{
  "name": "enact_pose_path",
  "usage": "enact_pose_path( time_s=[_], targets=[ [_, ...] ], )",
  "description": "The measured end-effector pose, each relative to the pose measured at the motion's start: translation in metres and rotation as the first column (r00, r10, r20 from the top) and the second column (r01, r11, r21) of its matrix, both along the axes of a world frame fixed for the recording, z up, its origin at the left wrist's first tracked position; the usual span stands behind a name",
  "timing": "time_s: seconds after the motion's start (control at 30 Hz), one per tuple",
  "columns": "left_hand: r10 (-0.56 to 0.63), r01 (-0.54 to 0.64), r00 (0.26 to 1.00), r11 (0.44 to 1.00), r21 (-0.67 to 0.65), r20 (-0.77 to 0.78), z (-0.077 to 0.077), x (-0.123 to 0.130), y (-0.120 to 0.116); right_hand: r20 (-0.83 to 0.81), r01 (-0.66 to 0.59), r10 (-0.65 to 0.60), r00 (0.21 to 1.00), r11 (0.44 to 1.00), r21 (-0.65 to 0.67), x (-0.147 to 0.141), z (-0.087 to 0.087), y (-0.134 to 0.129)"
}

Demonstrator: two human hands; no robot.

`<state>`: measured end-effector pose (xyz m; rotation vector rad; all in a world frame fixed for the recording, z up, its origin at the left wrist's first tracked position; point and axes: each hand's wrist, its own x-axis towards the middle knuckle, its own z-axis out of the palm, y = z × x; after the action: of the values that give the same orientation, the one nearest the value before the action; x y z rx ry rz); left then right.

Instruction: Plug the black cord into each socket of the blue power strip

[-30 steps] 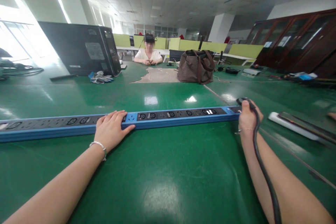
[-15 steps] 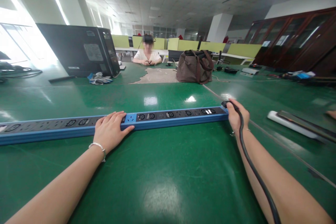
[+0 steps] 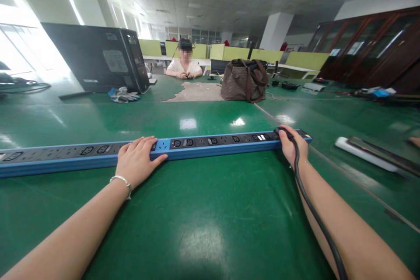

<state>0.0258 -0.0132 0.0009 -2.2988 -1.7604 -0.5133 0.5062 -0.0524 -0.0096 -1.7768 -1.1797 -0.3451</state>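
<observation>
A long blue power strip (image 3: 210, 152) with a row of black sockets lies across the green table in front of me. My left hand (image 3: 136, 157) grips it near the blue socket section, fingers over the top and thumb along the front side. Close to the strip's right end, my right hand (image 3: 295, 151) is closed on a black plug (image 3: 279, 131), which is down at the sockets. Whether its pins are seated is hidden. From the plug a black cable (image 3: 303, 188) runs back over my right forearm.
A black computer case (image 3: 95, 59) and work gloves (image 3: 123, 95) stand at the back left. A brown bag (image 3: 244, 81) sits at the back centre. To the right lies a white strip-shaped object (image 3: 364, 156). Across the table sits another person (image 3: 184, 66).
My right hand has shifted slightly left and brought the plug from the strip's end onto its top at the sockets. The left hand keeps its place.
</observation>
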Motion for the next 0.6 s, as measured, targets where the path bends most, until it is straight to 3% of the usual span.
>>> enact_pose_path(
  time_s=[0.33,0.6],
  targets=[
    [-0.002,0.002,1.0,1.0,0.011,-0.008,-0.0007,-0.0006,0.0004,0.037,0.003,-0.003,0.999,1.0,-0.004,0.0056,-0.0013,-0.0007],
    [-0.001,0.002,1.0,1.0,0.014,-0.008,-0.0009,0.0003,0.0004,0.111,0.016,-0.002,0.994,0.991,-0.13,0.005,0.0009,-0.0024]
  ],
)
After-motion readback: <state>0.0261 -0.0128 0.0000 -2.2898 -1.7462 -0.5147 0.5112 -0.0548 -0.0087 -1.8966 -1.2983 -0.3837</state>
